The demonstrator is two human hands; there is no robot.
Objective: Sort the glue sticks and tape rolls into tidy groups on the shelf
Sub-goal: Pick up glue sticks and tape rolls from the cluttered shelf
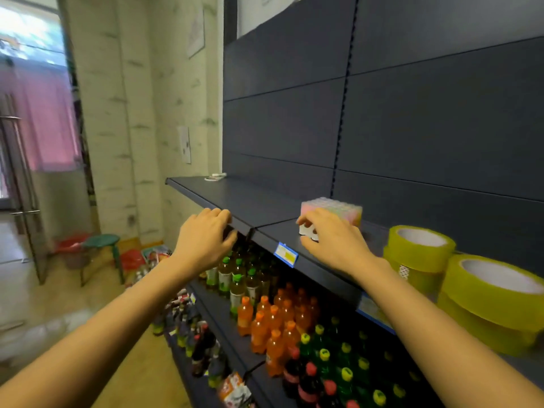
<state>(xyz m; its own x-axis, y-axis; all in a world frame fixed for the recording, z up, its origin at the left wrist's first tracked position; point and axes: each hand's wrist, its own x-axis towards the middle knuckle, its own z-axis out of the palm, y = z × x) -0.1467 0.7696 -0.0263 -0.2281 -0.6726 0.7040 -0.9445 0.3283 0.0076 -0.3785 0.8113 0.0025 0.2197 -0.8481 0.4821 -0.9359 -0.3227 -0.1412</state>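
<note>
A pastel block of bundled glue sticks (332, 208) stands on the dark shelf (244, 201), near its front edge. My right hand (329, 240) lies over the block's near side, with the fingers curled round its white lower end. My left hand (206, 240) rests on the shelf's front lip to the left, its fingers hooked over the edge. Two stacks of yellow-green tape rolls (419, 254) (494, 301) stand on the shelf at the right. A small white tape roll (215, 176) lies at the shelf's far left end.
Below the shelf, lower shelves hold rows of green, orange and dark drink bottles (273, 322). A blue price label (285, 254) hangs on the shelf lip between my hands. A green stool (101, 242) and a red basket (72, 244) stand on the floor at the left.
</note>
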